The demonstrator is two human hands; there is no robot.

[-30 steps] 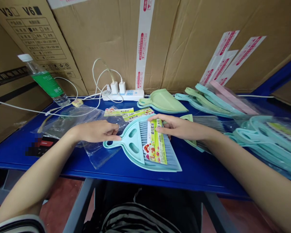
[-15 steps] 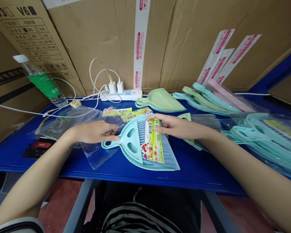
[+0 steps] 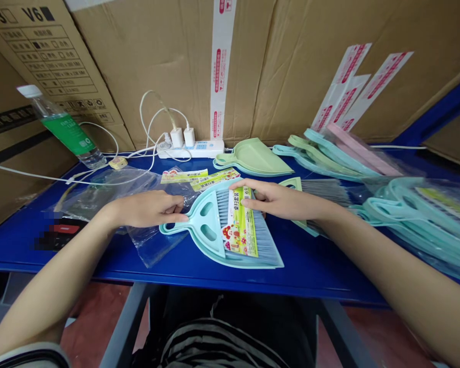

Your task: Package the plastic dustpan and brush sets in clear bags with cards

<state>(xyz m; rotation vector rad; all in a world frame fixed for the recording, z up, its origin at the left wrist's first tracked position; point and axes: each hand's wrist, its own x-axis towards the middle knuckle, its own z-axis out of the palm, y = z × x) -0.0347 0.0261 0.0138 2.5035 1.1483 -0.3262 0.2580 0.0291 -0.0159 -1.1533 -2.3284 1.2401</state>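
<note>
turquoise brush [image 3: 204, 221], grey-blue bristles [image 3: 267, 244], mushroom-patterned yellow-green card [image 3: 240, 231]

Bare forearms [image 3: 82, 260] slant inward, left hand [image 3: 153, 208] curled, right hand [image 3: 272, 197] with thumb [image 3: 250, 203] outstretched.

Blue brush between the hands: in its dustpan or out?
In: the brush lies in the dustpan, whose rim shows beyond the brush's edge.

On the desk [image 3: 310, 271] before me, the brush [image 3: 215, 220] lies on its dustpan [image 3: 237, 263] between my left fingers [image 3: 173, 203] and right fingers [image 3: 246, 183], a label [image 3: 239, 230] over its bristles [image 3: 267, 250], a plastic bag [image 3: 149, 248] to the left, the power strip [image 3: 210, 148] behind, and more dustpans [image 3: 410, 225] off to the right.
</note>
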